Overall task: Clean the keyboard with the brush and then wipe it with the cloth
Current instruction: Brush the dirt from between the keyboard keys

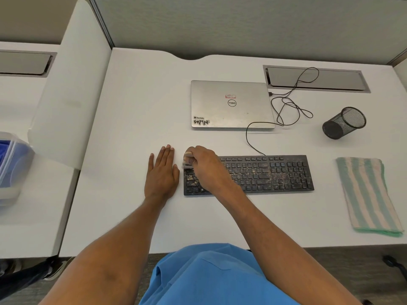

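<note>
A black keyboard (264,175) speckled with pale crumbs lies in the middle of the white desk (136,106). My right hand (206,164) hovers over the keyboard's left end and grips a small pale brush (187,164), whose bristles touch the top-left keys; the brush is blurred. Flat on the desk just left of the keyboard rests my left hand (161,172), fingers straight. A folded cloth (367,194) with green and cream stripes lies to the right of the keyboard.
A shut silver laptop (231,104) sits behind the keyboard, with a black cable (286,106) looping to its right. A black mesh pen cup (343,123) lies on its side at the right. A white divider panel (70,84) stands on the left.
</note>
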